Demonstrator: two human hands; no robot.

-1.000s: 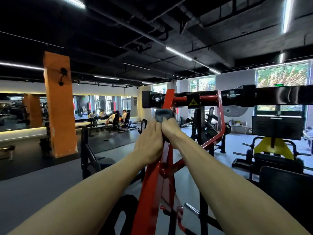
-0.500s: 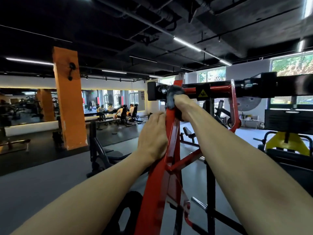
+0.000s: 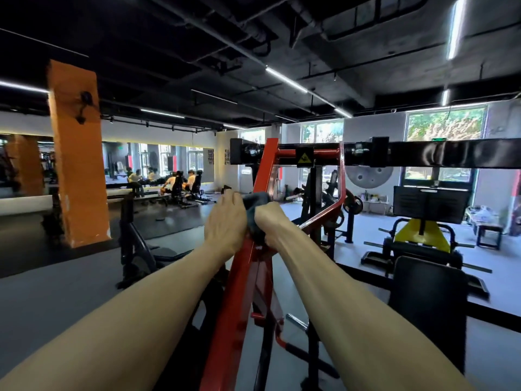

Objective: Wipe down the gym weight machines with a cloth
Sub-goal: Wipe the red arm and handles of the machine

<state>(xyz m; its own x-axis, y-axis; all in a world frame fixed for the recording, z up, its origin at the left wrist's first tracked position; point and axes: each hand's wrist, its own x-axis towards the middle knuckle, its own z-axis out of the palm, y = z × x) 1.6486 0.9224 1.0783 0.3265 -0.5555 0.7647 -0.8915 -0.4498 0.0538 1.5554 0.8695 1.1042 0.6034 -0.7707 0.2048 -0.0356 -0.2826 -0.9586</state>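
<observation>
Hands (image 3: pixel 248 221) gripping grey cloth (image 3: pixel 255 203), wrapped round red bar (image 3: pixel 263 170)

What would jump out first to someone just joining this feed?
Dead centre, both hands meet on a slanted red bar of a weight machine: the right hand grips a dark cloth wrapped on it, the left hand alongside. An orange pillar stands at left, and a black padded bar crosses the upper right.
</observation>
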